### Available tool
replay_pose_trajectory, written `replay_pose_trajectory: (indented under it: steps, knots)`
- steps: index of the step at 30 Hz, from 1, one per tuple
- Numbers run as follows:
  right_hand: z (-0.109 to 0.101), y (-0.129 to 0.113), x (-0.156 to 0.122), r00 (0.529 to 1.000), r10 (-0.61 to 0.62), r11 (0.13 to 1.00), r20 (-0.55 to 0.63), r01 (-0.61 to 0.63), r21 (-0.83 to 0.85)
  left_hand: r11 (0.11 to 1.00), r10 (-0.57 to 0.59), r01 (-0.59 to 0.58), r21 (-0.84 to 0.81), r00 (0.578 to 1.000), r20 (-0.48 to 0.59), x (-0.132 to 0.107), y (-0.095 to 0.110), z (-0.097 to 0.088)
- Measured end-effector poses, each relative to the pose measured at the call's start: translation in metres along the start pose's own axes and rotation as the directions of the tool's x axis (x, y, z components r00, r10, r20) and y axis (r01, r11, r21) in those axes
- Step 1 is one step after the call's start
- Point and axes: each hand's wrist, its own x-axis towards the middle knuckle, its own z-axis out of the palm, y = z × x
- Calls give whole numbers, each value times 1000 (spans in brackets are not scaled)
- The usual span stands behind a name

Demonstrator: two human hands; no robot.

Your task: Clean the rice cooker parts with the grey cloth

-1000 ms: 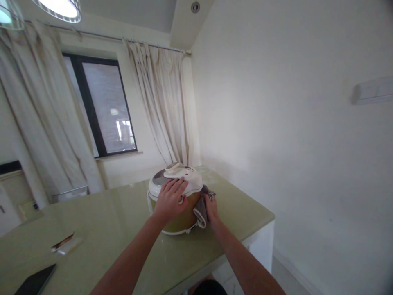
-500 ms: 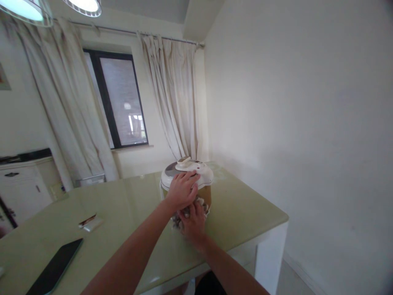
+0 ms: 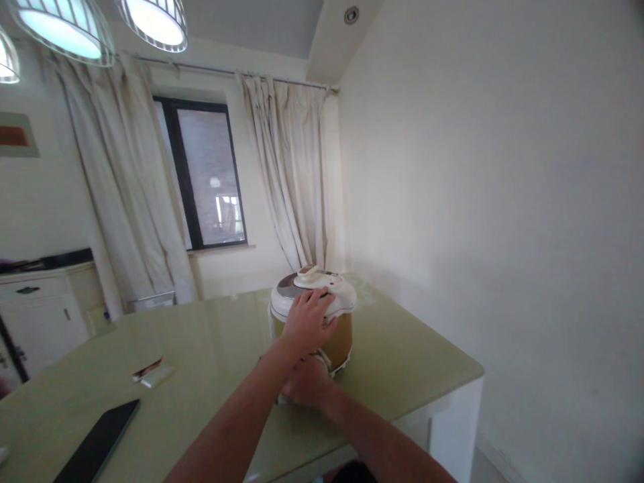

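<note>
A white and tan electric pressure cooker [image 3: 342, 335] stands upright on the table, its lid closed. My left hand [image 3: 308, 320] lies on the front of the lid, fingers stretched out and holding nothing. Below it, my right hand [image 3: 306, 382] is closed against the cooker's lower front, partly behind my left forearm. A crumpled cloth [image 3: 325, 360] is bunched in that hand and pressed to the cooker; most of it is hidden now.
On the pale green tabletop [image 3: 211, 349] a dark tablet or phone [image 3: 98, 439] lies at the left front. Behind it is a small clear packet [image 3: 155, 374]. A wall [image 3: 477, 201] rises on the right, and a curtained window [image 3: 211, 174] is at the back.
My right hand has shifted left and down across the cooker's front with the cloth, uncovering more of its tan side. My left hand stays on the lid. The view has tilted up slightly.
</note>
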Motion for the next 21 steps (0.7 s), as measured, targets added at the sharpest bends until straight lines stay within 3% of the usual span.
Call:
replay_pose_trajectory:
  steps: [3,5,6,7,9,10,11,12,13,14,16,17,19,21]
  knots:
    - [-21,37,-63,983,-43,998,-181,36,-46,999,16,-18,-34,998,-56,-4,-1,6]
    - [-38,66,-94,966,97,994,-238,-105,-21,999,19,-23,-48,996,-88,-6,-2,9]
    - [-47,79,-104,931,245,969,-272,-245,32,998,19,-25,-54,995,-102,-6,-3,10]
    - [-56,90,-108,861,409,912,-303,-400,95,998,22,-29,-60,994,-111,-6,-3,11]
    - [-76,108,-103,642,673,735,-367,-635,236,997,25,-33,-69,993,-119,-6,-4,13]
    - [-86,115,-94,531,747,655,-400,-694,300,997,22,-31,-73,993,-120,-6,-5,13]
    - [-97,121,-82,453,780,607,-432,-714,349,997,17,-26,-76,993,-119,-6,-5,13]
    - [-108,127,-67,410,787,593,-462,-710,380,997,13,-22,-78,993,-116,-6,-5,13]
    - [-118,133,-50,390,786,590,-479,-703,396,997,10,-19,-79,994,-110,-6,-5,13]
    - [-128,140,-32,408,781,603,-472,-689,402,997,9,-17,-77,995,-102,-6,-3,12]
    - [-143,155,4,566,767,641,-302,-667,380,998,-22,17,-56,995,-98,-7,3,12]
    - [-148,163,21,604,777,622,-179,-690,372,997,-73,70,-35,991,-111,-8,7,12]
    - [-153,181,47,516,856,475,33,-810,345,969,-239,245,15,956,-170,-11,18,14]
    - [-154,194,61,405,897,337,174,-884,323,891,-429,451,42,869,-245,-15,29,18]
